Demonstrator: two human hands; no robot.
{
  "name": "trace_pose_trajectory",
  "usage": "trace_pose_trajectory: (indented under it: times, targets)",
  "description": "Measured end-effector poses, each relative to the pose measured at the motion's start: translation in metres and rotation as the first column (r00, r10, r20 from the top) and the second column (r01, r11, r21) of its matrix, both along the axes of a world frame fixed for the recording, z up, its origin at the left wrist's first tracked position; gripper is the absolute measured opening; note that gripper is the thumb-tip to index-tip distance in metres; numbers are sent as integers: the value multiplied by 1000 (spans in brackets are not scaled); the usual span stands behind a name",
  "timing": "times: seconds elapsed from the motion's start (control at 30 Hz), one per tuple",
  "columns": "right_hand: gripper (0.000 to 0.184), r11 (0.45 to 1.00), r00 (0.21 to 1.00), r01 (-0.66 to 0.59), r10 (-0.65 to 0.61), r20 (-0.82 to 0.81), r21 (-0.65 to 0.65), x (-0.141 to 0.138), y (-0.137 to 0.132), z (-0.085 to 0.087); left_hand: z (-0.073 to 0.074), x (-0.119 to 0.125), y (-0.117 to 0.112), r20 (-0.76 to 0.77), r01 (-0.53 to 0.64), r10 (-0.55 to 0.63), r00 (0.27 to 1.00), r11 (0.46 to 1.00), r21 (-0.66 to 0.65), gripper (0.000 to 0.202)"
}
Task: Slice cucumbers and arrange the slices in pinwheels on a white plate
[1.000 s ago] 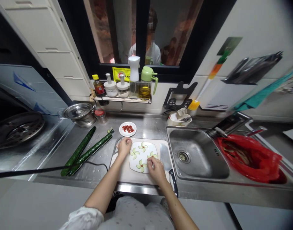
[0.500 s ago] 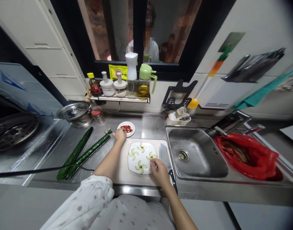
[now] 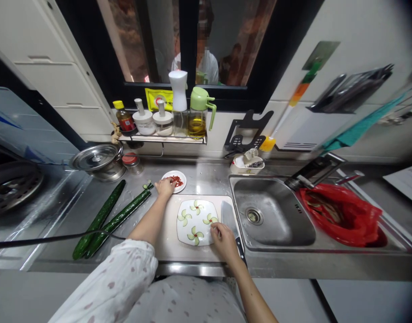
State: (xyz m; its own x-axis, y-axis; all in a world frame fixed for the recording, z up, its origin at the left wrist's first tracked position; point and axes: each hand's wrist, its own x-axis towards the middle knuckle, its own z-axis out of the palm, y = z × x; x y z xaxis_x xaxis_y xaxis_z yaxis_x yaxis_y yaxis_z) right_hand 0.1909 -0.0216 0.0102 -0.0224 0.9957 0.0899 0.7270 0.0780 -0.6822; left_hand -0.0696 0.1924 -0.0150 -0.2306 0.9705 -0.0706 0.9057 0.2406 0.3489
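A white square plate (image 3: 182, 234) on a cutting board (image 3: 168, 244) carries several flower shapes made of cucumber slices (image 3: 183, 216). My right hand (image 3: 222, 241) rests at the plate's right edge, fingers pinched near the slices; what they hold is too small to make out. My left hand (image 3: 165, 186) reaches forward to a small white dish of red pieces (image 3: 176, 179), fingers curled at its rim. A cleaver (image 3: 230, 222) lies on the board just right of the plate.
Two long cucumbers (image 3: 110, 217) and a black cable (image 3: 41, 241) lie on the steel counter to the left. A lidded pot (image 3: 98, 160) stands behind them. A sink (image 3: 269, 217) and a red bag (image 3: 342, 215) sit to the right. A condiment shelf (image 3: 162, 139) hangs at the back.
My left hand has left the plate's far edge and moved forward to the small dish of red pieces. My right hand has stayed at the plate's right side.
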Motion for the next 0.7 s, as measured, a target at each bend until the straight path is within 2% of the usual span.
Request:
trace_pose_trajectory:
  times: [0.53, 0.7]
  targets:
    - [23, 999, 1000, -24, 24, 10, -23, -2, -5, 2, 3, -4, -3, 22, 9, -9, 1000, 1000, 0, 20]
    - [24, 1000, 1000, -26, 26, 3, -16, -2, -5, 2, 4, -6, -6, 16, -26, 27, 1000, 1000, -7, 21]
